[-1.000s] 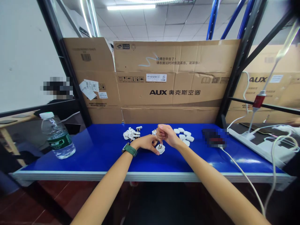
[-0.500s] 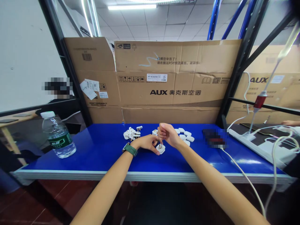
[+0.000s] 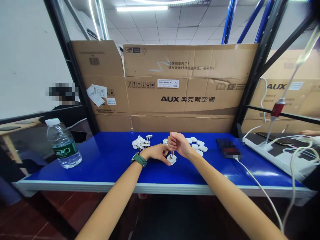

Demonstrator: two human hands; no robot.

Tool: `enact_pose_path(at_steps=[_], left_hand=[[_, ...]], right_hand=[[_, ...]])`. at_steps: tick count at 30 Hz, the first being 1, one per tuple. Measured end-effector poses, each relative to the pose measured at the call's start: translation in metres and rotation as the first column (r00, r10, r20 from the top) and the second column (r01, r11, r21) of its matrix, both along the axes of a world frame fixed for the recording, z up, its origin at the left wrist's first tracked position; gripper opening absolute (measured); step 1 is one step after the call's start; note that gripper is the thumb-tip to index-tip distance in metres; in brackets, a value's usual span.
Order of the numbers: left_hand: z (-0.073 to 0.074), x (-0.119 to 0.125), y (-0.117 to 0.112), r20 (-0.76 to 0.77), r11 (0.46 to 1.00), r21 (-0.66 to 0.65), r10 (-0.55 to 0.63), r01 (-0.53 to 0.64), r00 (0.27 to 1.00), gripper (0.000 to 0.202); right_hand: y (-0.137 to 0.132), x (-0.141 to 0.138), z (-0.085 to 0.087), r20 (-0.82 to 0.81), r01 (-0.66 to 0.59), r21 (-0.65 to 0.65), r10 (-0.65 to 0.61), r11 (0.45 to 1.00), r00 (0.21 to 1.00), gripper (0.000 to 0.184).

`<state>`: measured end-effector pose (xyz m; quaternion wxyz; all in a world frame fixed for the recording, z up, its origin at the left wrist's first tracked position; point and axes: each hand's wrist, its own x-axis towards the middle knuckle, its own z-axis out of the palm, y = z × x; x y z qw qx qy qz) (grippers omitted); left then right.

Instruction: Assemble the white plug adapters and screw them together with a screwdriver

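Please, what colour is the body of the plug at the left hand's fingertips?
The plug body is white; the head view shows it.

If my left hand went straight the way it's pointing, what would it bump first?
Probably the white plug, which the left hand seems to be gripping, though depth is hard to judge.
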<state>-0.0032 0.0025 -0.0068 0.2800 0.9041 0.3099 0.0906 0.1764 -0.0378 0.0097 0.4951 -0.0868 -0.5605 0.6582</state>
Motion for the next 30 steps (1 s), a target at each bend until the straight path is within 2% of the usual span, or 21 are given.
enact_pose_path(at_steps=[14, 23, 30], left_hand=[[-0.001, -0.001, 0.002, 0.000, 1.000, -0.011, -0.013, 0.013, 1.000, 0.052], [0.003, 0.000, 0.000, -0.006, 0.999, -0.030, -0.041, 0.041, 0.999, 0.065], [0.005, 0.001, -0.003, 0.002, 0.996, -0.075, -0.046, 0.046, 0.999, 0.065]], right_hand=[[-0.001, 0.003, 0.003, 0.029, 0.020, -0.053, -0.019, 0.998, 0.999, 0.042], [-0.005, 0.001, 0.005, -0.020, 0.067, 0.000, -0.067, 0.998, 0.998, 0.042], [-0.008, 0.004, 0.011, -0.040, 0.108, 0.004, -0.107, 0.994, 0.993, 0.039]])
